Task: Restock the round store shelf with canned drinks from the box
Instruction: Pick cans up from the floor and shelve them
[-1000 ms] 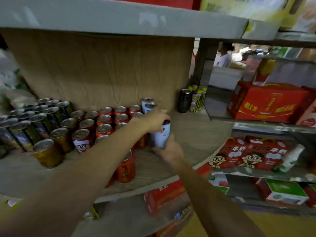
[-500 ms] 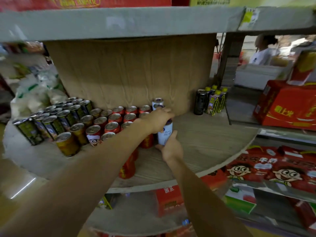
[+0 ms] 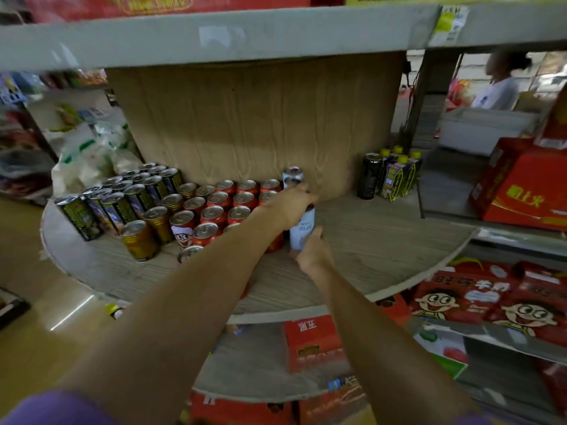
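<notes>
A shop: a round wood-grain shelf [image 3: 383,240] carries ranks of red cans [image 3: 219,199] and dark cans [image 3: 135,194], red gift cartons [image 3: 521,191] fill neighbouring racks, and a price tag [image 3: 449,21] hangs from the upper shelf edge

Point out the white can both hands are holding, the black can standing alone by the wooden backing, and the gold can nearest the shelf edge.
white can [image 3: 302,231]: head view, label on its side.
black can [image 3: 370,177]: head view, middle of its body.
gold can [image 3: 139,240]: head view, side wall below its lid.
</notes>
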The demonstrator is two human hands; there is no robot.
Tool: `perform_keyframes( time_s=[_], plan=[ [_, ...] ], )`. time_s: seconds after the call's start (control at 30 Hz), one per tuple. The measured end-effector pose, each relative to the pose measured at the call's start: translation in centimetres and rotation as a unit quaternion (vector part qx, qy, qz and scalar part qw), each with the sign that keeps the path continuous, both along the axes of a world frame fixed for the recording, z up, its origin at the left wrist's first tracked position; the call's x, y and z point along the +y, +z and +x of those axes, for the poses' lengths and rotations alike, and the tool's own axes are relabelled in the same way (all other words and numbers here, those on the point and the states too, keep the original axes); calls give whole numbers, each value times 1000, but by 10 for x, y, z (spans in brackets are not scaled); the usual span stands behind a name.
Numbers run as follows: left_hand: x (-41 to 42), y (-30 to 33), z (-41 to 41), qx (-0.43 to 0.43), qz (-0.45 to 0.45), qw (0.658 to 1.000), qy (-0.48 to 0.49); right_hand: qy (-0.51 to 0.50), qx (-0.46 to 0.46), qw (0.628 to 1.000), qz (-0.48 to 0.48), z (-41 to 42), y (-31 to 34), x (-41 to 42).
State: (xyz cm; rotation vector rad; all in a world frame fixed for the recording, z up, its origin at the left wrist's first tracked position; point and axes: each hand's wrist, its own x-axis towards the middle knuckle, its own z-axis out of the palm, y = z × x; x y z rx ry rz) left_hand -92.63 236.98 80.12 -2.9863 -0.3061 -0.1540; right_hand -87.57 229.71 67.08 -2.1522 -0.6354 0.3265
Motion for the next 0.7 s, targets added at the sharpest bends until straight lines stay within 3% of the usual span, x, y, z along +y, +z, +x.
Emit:
perform_keyframes(
  time_s=[0.13, 0.23, 0.33, 0.5, 0.57, 0.7],
  plan=[
    [-3, -9, -15, -34, 5, 999, 5, -19, -29, 999, -16, -13, 14, -17],
    [-3, -14, -26, -60, -79, 995, -5, -20, -77, 995, -56, -28, 23, -32],
    [-15, -14, -40, -104, -102, 989, 0, -29, -105, 989, -97, -44, 27, -52],
    [-38, -36, -77, -110, -130, 985, -37, -102, -86, 988, -81, -69, 16, -86],
    [-49, -52, -95, -97, -167, 979, -66, -103, -87, 989, -66, -81, 7, -100],
    [-78, -110, -128, 10, -207, 972, -114, -114, -69, 985, -105, -114, -20, -134]
  ],
)
